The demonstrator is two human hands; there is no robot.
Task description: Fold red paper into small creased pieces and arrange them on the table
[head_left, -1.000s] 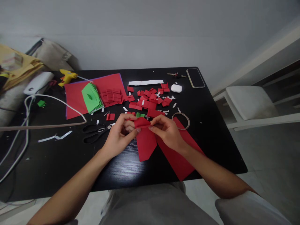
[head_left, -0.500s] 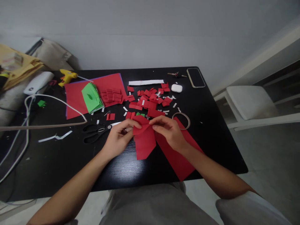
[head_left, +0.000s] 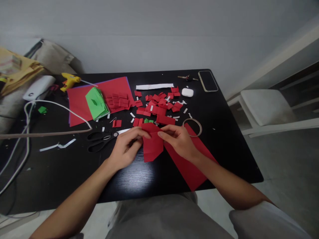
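pinching the red paper (head_left: 153, 148), my left hand (head_left: 126, 147) at its ten o'clock, right hand (head_left: 181, 142) at two, length seemingly twelve-to-six.

Your black table (head_left: 119, 186) bears a phone (head_left: 208, 81) at its far right corner, black-handled scissors (head_left: 99, 141) left of centre.

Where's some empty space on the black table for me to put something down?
There's space right of the beige ring, in front of the phone, except one tiny scrap. Another patch lies between the left hand, the long red sheet and the near edge. Behind the held red paper, folded red pieces crowd the middle.
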